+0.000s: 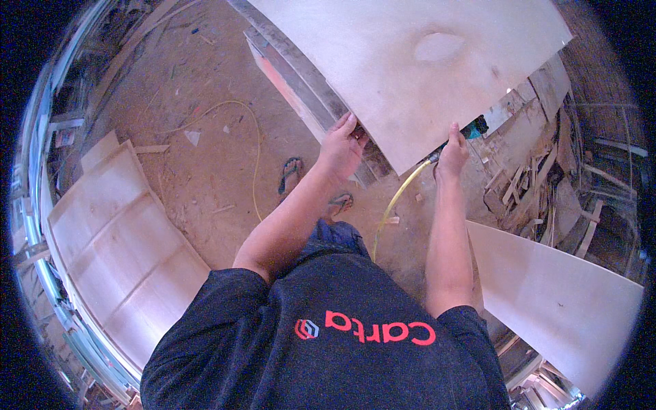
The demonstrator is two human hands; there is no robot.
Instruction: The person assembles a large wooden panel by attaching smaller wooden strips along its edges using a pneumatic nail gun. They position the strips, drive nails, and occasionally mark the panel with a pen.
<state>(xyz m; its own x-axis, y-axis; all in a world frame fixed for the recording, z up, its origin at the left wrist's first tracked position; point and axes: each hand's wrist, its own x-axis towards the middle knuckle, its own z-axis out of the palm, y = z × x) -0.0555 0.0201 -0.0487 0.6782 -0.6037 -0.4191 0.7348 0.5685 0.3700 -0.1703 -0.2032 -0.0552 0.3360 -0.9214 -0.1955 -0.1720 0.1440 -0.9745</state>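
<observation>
A large pale plywood sheet [403,96] slants across the upper part of the view, with a lighter oval patch on its face. My left hand [339,147] is closed on its left edge near the close corner, thumb on top. Along the right edge of that corner, my right hand [452,154] is also closed, thumb up. Under the sheet beside my right hand, part of a teal-green tool [475,128] shows; the rest is hidden. A yellow hose [403,186] runs up from my waist toward it.
Dark wooden boards [301,82] lie beneath the sheet. At left leans a ribbed plywood panel [130,239]; another pale panel [557,294] lies at right. Wood scraps [529,178] are heaped at far right. The dirt floor [198,157] holds chips and a thin hose.
</observation>
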